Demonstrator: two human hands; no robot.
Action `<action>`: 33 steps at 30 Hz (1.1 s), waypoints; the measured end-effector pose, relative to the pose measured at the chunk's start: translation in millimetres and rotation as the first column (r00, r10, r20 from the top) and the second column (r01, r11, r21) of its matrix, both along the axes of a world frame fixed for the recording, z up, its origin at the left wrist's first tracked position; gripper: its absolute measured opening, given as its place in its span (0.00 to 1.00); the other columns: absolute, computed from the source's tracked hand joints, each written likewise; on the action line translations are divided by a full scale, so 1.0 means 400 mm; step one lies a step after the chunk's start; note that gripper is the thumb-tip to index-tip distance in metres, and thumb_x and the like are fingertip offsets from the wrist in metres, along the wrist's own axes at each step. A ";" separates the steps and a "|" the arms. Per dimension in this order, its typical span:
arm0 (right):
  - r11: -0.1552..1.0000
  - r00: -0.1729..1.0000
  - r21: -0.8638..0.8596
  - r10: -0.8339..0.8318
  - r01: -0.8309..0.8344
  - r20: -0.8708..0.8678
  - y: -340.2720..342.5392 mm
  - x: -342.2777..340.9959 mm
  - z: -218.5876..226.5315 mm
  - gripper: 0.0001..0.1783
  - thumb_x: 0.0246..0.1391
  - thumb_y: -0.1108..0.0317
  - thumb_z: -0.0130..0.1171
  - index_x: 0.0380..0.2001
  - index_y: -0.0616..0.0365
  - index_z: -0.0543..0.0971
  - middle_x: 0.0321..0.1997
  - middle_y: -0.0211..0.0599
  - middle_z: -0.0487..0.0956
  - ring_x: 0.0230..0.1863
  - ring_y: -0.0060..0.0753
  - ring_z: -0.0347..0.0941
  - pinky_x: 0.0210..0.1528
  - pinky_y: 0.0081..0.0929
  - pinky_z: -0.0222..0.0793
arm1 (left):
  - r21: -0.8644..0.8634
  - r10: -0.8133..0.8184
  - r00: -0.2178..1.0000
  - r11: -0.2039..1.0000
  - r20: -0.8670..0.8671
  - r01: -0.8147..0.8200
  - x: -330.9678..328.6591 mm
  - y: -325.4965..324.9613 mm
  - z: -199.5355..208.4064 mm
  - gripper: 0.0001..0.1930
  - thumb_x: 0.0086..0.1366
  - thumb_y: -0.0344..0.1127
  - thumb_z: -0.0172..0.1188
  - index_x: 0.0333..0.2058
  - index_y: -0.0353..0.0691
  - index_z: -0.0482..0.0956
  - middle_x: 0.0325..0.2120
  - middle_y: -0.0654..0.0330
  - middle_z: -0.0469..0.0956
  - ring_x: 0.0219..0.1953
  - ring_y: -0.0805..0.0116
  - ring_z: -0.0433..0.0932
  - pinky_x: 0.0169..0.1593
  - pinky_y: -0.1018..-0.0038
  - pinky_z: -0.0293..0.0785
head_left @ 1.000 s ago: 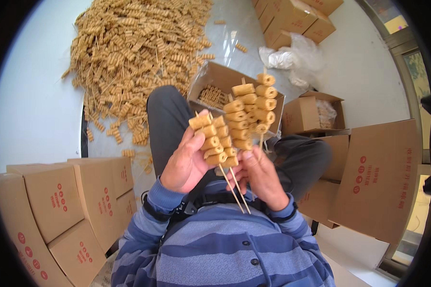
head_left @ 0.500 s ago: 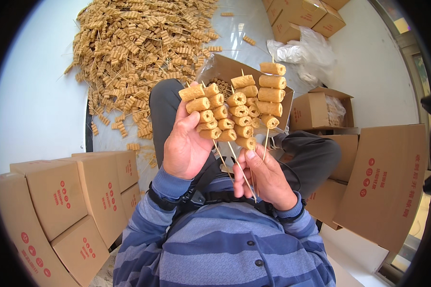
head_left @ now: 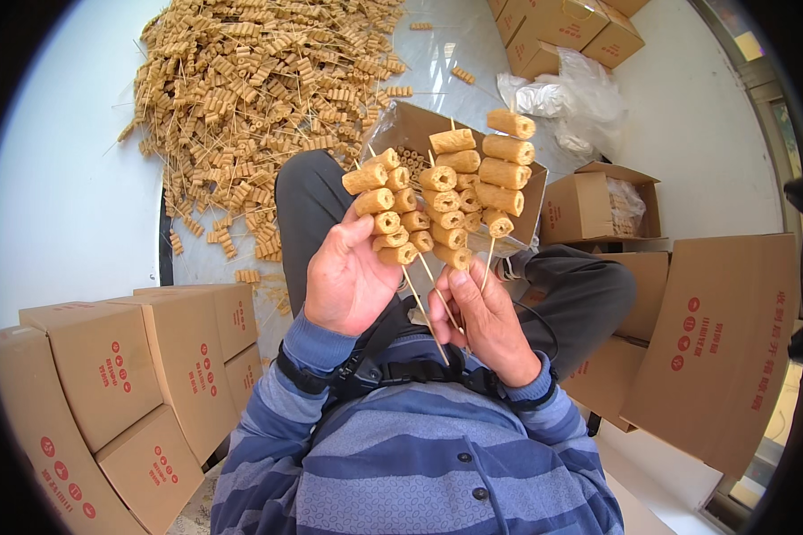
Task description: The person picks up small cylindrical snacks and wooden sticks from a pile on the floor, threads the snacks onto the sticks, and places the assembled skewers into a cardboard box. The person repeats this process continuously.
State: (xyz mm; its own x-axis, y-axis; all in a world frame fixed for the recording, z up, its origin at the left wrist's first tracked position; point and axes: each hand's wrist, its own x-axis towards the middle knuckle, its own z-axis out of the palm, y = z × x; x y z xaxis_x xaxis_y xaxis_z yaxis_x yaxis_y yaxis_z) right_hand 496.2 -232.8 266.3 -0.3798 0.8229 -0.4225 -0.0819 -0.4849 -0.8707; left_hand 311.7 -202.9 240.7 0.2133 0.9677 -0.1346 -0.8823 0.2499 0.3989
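Observation:
My left hand (head_left: 350,278) is closed around skewers of brown, hollow rolls (head_left: 372,201), thumb in front. Their bare sticks slant down toward my right hand (head_left: 488,323). That hand pinches the sticks of other skewers of the same rolls (head_left: 506,149), which fan upward beside the left bundle. Overlapping rolls hide some skewers and parts of my fingers. Just beyond, between my knees, an open carton (head_left: 532,203) contains more skewered rolls (head_left: 409,162), partly hidden by those I hold.
A large heap of skewered rolls (head_left: 259,98) covers the floor at far left. Closed cartons (head_left: 187,357) stand at near left, more cartons (head_left: 705,348) at right. An open carton with a plastic liner (head_left: 575,207) and crumpled clear plastic bags (head_left: 571,98) lie at far right.
The skewers in both hands have shifted and turned slightly, and the left bundle's rolls have rotated. My right hand has moved slightly left. Both hands keep their hold.

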 end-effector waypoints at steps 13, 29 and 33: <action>0.991 0.995 -0.088 0.094 -0.098 -0.040 0.026 0.013 0.007 0.17 0.75 0.54 0.37 0.44 0.57 0.66 0.32 0.40 0.80 0.25 0.30 0.79 0.23 0.20 0.74 | -0.022 -0.065 0.996 0.998 0.063 0.067 0.003 0.003 -0.023 0.27 0.70 0.41 0.45 0.63 0.31 0.64 0.58 0.50 0.73 0.60 0.58 0.72 0.66 0.61 0.64; 0.988 0.995 -0.132 0.087 -0.081 0.041 0.042 -0.018 -0.025 0.18 0.75 0.53 0.37 0.48 0.56 0.68 0.30 0.37 0.80 0.23 0.25 0.78 0.23 0.18 0.74 | -0.064 -0.047 0.968 0.996 0.248 0.065 -0.005 0.009 -0.078 0.30 0.72 0.50 0.42 0.64 0.34 0.65 0.62 0.49 0.70 0.63 0.51 0.69 0.66 0.54 0.63; 0.988 0.993 -0.107 0.112 -0.108 0.036 0.044 -0.022 -0.021 0.18 0.75 0.53 0.37 0.48 0.56 0.68 0.30 0.37 0.80 0.23 0.24 0.77 0.22 0.18 0.73 | -0.036 -0.045 0.981 0.998 0.190 0.053 -0.002 0.012 -0.079 0.31 0.73 0.54 0.42 0.65 0.37 0.64 0.61 0.50 0.70 0.62 0.51 0.69 0.64 0.53 0.65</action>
